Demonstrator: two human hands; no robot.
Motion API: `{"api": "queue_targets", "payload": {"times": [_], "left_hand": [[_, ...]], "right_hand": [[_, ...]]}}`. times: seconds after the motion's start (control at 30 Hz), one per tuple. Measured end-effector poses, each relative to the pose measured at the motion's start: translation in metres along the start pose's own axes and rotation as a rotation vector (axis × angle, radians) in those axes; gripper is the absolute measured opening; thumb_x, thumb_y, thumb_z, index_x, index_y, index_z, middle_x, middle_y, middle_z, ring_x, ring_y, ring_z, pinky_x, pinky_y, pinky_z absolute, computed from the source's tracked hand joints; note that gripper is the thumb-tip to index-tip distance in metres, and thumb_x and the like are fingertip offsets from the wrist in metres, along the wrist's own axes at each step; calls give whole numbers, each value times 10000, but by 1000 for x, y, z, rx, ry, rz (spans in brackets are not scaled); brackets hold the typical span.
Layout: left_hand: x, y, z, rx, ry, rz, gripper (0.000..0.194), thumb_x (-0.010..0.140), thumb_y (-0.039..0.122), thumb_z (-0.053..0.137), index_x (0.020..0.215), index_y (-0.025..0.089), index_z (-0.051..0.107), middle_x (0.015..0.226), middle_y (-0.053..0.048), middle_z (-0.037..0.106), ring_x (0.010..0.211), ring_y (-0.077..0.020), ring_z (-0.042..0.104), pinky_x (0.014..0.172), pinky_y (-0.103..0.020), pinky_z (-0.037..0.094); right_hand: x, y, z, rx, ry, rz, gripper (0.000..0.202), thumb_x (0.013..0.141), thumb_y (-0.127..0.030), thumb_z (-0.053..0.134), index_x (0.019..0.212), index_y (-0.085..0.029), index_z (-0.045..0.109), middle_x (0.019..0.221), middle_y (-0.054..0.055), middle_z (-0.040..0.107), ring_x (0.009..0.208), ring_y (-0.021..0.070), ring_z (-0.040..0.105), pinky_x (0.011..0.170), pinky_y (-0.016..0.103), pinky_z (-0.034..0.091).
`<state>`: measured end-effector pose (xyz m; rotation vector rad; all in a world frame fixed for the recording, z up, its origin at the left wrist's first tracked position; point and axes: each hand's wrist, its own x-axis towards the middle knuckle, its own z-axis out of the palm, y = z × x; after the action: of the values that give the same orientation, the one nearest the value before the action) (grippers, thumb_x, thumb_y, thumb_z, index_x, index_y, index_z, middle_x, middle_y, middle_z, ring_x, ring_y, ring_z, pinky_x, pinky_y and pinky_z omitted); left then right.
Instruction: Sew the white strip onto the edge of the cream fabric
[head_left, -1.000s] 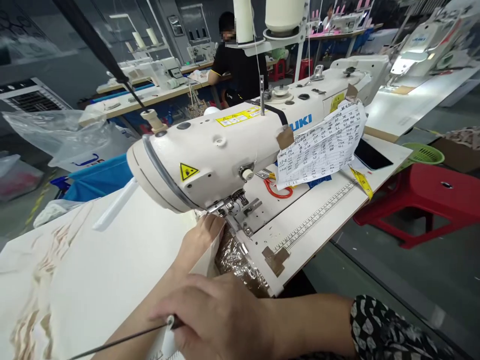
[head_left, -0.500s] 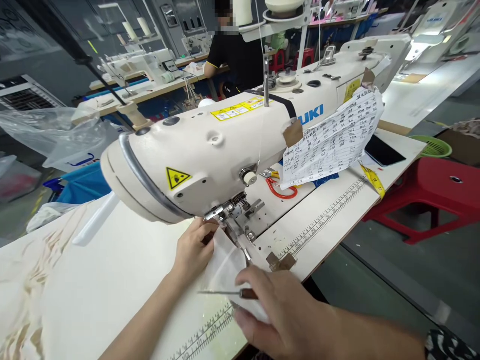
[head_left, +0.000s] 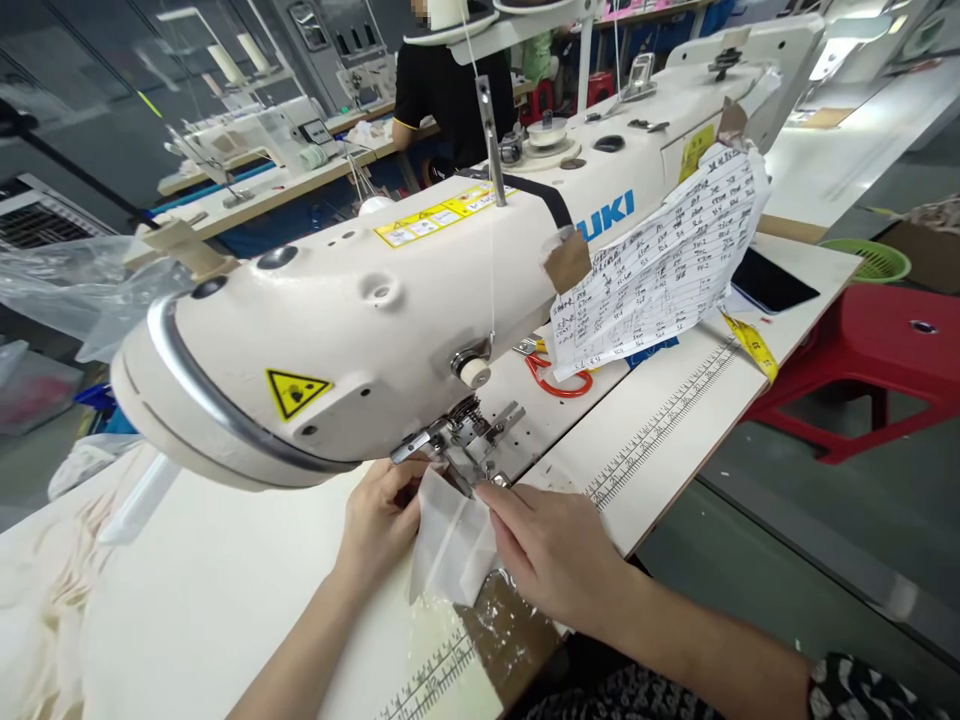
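A folded piece of thin white fabric point(head_left: 448, 535) lies in front of the presser foot point(head_left: 469, 455) of the sewing machine point(head_left: 337, 330). My left hand point(head_left: 381, 520) is closed on the fabric's left edge, its fingertips partly hidden under the machine head. On the opposite side, my right hand point(head_left: 562, 550) pinches the fabric's right edge, with the index fingertip close to the metal foot. No awl shows now; whether it is inside my right palm cannot be seen.
Handwritten paper point(head_left: 652, 270) is taped to the machine, with red-handled scissors point(head_left: 559, 380) under it. A tape measure point(head_left: 750, 345) and a phone point(head_left: 772, 280) lie farther right, near a red stool point(head_left: 885, 340). Crumpled cream fabric point(head_left: 52, 590) lies left. A person point(head_left: 442, 100) sits beyond.
My right hand has moved up and inward to the fabric near the presser foot. The awl that stuck out of it is out of sight. My view has shifted slightly.
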<state>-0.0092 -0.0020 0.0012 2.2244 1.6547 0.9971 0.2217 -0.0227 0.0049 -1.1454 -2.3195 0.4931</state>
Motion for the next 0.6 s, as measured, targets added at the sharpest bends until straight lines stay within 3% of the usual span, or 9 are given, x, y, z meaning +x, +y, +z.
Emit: {"api": "queue_targets", "payload": {"times": [0.6], "left_hand": [[2, 2, -1, -71, -13, -103, 158, 849, 330, 615, 830, 224, 730, 886, -22, 739, 765, -154, 679, 637, -225, 503]], "right_hand": [[5, -2, 1, 5, -74, 25, 348, 950, -194, 403, 1241, -158, 591, 869, 49, 716, 674, 187, 635, 523, 337, 268]]}}
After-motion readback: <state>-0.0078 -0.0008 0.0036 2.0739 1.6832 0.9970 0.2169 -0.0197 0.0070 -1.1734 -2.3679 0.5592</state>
